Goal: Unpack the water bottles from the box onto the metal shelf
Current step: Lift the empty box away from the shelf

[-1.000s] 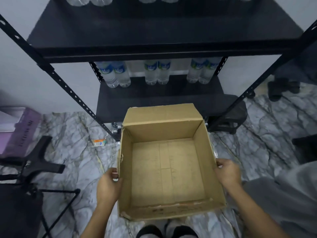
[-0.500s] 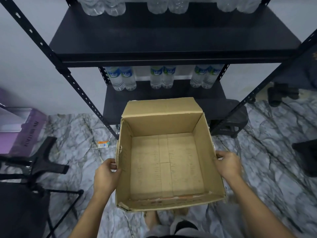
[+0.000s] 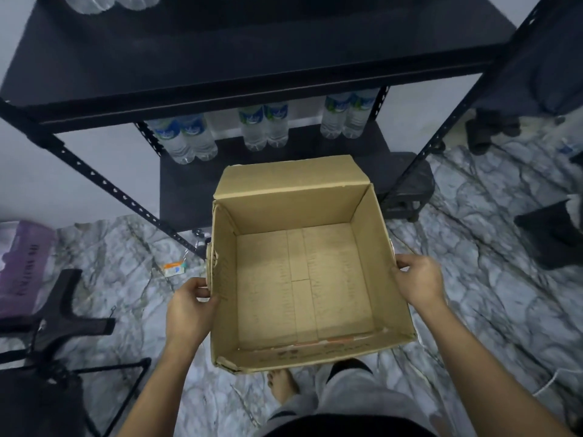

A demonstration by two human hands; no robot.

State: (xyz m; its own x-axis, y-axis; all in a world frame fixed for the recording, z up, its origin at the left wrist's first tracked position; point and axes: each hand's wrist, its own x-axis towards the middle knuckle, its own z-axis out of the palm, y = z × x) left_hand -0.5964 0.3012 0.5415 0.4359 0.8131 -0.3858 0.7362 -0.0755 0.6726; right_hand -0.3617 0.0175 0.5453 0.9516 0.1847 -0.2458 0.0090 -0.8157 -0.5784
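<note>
An open brown cardboard box (image 3: 303, 279) with nothing inside is held up in front of me above the floor. My left hand (image 3: 189, 307) grips its left wall and my right hand (image 3: 418, 280) grips its right wall. Behind it stands the black metal shelf (image 3: 252, 58). Several clear water bottles with blue-green labels (image 3: 265, 127) stand in pairs along the back of the lower shelf board. More bottles (image 3: 104, 1) show at the top edge on the upper board.
Grey marbled floor (image 3: 473, 279) lies all around. A purple box (image 3: 22, 266) and a black stand (image 3: 60, 316) are at the left. A black stool (image 3: 407, 187) stands by the shelf's right post. Dark objects (image 3: 549, 234) are at the right. My foot (image 3: 280, 383) is under the box.
The box has risen off the floor in both hands. My view has lifted and drifted, so the shelf and box sit further right and nearer.
</note>
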